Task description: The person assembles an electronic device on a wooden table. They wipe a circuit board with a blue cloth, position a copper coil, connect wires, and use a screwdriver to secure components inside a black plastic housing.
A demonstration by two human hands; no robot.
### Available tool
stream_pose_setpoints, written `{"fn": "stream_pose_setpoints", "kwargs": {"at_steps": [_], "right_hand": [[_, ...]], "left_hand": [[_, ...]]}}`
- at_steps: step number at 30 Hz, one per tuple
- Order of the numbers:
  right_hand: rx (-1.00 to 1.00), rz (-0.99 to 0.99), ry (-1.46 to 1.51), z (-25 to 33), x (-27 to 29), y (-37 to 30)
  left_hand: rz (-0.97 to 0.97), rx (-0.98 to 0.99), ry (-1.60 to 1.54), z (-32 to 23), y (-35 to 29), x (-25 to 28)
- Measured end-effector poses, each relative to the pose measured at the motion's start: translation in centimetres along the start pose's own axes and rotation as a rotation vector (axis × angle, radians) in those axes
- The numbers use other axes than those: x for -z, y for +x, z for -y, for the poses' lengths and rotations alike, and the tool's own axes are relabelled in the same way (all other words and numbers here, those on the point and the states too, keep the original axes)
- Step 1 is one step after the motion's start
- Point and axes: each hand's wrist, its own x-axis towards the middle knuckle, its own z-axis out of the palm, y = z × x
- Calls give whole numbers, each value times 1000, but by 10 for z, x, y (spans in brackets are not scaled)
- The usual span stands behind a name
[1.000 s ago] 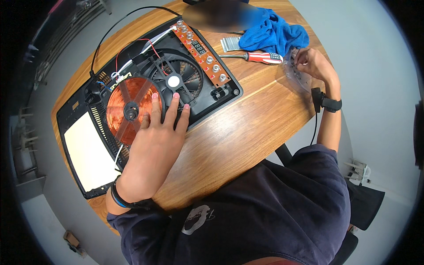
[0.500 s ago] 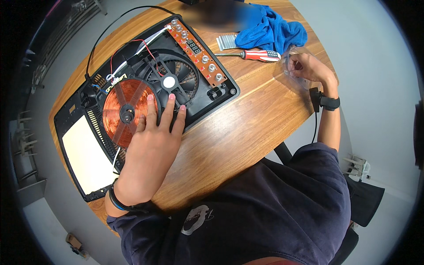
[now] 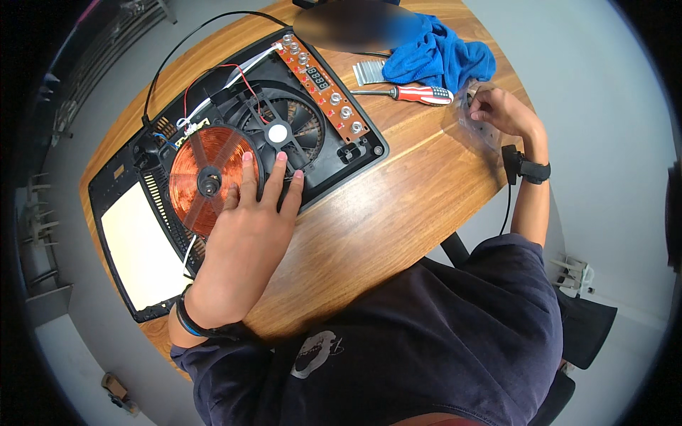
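My left hand (image 3: 245, 241) lies with its fingers spread over an opened induction cooker. Its fingertips rest between the round copper coil (image 3: 186, 160) and the black fan (image 3: 310, 121), on the cooker's black housing (image 3: 355, 165). An orange circuit board (image 3: 334, 98) with a small display and several buttons runs along the housing's far right side. At the table's right, my right hand (image 3: 503, 113) is at a clear plastic bag or tray (image 3: 470, 131), its fingers curled together. Whatever they pinch, if anything, is hidden. Small dark bits show in the clear plastic.
A screwdriver (image 3: 419, 95) with a red, white and blue handle lies left of the clear plastic. Behind it are a blue cloth (image 3: 444, 53) and a ribbed metal heat sink (image 3: 369, 72). A black cable (image 3: 167, 60) loops behind the cooker on the wooden table (image 3: 362, 220).
The whole view has shifted slightly. My right hand's fingers have moved a little at the clear plastic, while my left hand stays on the cooker.
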Motion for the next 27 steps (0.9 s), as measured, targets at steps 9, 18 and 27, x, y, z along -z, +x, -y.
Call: {"fn": "stream_pose_setpoints", "kwargs": {"at_steps": [9, 18, 27], "right_hand": [[36, 24, 71, 6, 2, 1], [71, -38, 53, 3, -2, -4], [22, -353, -47, 28, 18, -14]], "left_hand": [[25, -1, -13, 0, 1, 4], [29, -2, -29, 0, 2, 4], [27, -20, -59, 9, 0, 7]]}}
